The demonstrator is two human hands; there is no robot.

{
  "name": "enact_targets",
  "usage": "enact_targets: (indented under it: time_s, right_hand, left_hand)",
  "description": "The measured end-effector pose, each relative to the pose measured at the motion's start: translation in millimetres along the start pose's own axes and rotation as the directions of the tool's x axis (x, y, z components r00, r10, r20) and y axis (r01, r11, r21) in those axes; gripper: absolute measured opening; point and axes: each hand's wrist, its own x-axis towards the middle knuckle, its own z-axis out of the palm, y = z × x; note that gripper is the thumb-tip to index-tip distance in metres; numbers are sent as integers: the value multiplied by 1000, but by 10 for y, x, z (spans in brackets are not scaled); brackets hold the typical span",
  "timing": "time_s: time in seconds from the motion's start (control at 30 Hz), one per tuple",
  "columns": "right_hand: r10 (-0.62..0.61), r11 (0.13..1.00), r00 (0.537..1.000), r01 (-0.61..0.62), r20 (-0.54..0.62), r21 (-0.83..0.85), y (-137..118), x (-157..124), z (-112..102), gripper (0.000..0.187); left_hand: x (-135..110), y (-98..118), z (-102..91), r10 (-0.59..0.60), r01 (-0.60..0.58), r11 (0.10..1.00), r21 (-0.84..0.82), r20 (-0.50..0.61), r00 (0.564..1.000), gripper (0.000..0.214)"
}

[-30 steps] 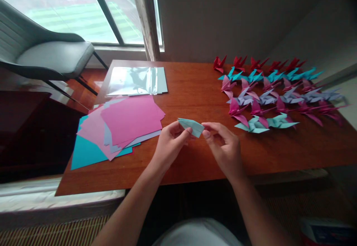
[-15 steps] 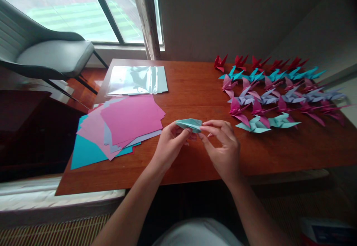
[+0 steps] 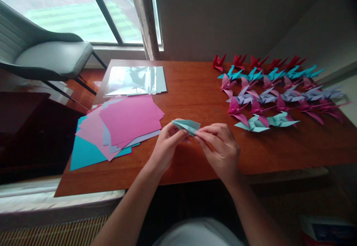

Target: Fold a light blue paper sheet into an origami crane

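A small piece of folded mint-green paper (image 3: pixel 187 125) is held up over the near part of the wooden table. My left hand (image 3: pixel 170 141) is closed on its left end, thumb along the lower edge. With thumb and fingertips my right hand (image 3: pixel 219 145) pinches its right lower corner. Some of the paper is hidden behind the fingers. To the right of my hands, mint-green paper cranes (image 3: pixel 253 124) stand at the front of several rows of folded cranes.
Loose pink, lilac and blue paper sheets (image 3: pixel 128 121) overlap on the left of the table (image 3: pixel 189 78). Behind them lies a shiny clear packet of pale sheets (image 3: pixel 134 80). Red cranes (image 3: pixel 219 63) form the back row. A grey chair (image 3: pixel 52 54) stands by the window.
The right fingers have closed more tightly on the paper's lower right corner. The folded paper has tilted, its right end lower, and both hands have shifted slightly left.
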Motion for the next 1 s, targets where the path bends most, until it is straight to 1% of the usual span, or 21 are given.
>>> enact_targets:
  time_s: [0.1, 0.2, 0.27, 0.3, 0.33, 0.37, 0.43, 0.47, 0.53, 0.57, 0.63, 0.7, 0.77, 0.9, 1.0]
  right_hand:
    - [-9, 1000, 1000, 9, -2, 13, 3, 4, -10, 17]
    - [16, 1000, 1000, -16, -8, 6, 10, 2, -22, 17]
    - [91, 995, 996, -91, -13, 34, 12, -3, -27, 14]
    - [163, 984, 987, -162, -13, 77, 13, -6, -27, 11]
    - [254, 958, 967, -251, -7, 137, 14, -11, -24, 9]
    - [354, 914, 935, -349, 10, 209, 18, -16, -18, 7]
    - [531, 778, 845, -518, 69, 355, 30, -28, 0, 8]
    - [589, 704, 801, -573, 104, 420, 39, -34, 11, 9]
    - [657, 576, 735, -633, 168, 517, 58, -45, 33, 12]
    - [678, 524, 710, -648, 190, 553, 66, -49, 41, 12]
    - [707, 452, 673, -665, 215, 595, 73, -56, 52, 14]
    - [725, 408, 648, -675, 231, 614, 71, -59, 55, 16]
    - [734, 379, 634, -678, 242, 630, 63, -58, 56, 17]
    - [739, 358, 625, -681, 252, 639, 52, -51, 65, 16]
    - [731, 397, 636, -691, 247, 604, 52, -56, 72, 18]
  left_hand:
    - [-9, 3, -4, -18, 18, 1000, -5, 41, 999, 21]
    - [-13, 14, 13, -4, 1, 1000, 31, 111, 994, 21]
    - [-9, 22, 31, 18, -28, 998, 53, 167, 986, 22]
    - [-6, 24, 40, 25, -37, 998, 58, 190, 981, 23]
    - [-3, 26, 48, 29, -43, 997, 61, 206, 978, 24]
    - [0, 28, 55, 30, -44, 997, 64, 214, 976, 26]
    - [1, 31, 62, 19, -36, 996, 79, 213, 977, 28]
    - [0, 34, 64, 14, -33, 996, 89, 210, 978, 29]
    - [-3, 39, 65, 17, -38, 994, 99, 204, 979, 28]
    - [-4, 42, 65, 24, -44, 994, 98, 202, 979, 28]
    - [-5, 42, 64, 41, -60, 994, 94, 194, 980, 28]
    - [-1, 38, 63, 50, -67, 994, 89, 182, 982, 28]
    - [6, 29, 61, 55, -68, 995, 78, 158, 986, 27]
    - [28, 10, 53, 79, -82, 996, 41, 75, 994, 30]
    - [36, 2, 45, 74, -76, 997, 28, 52, 996, 34]
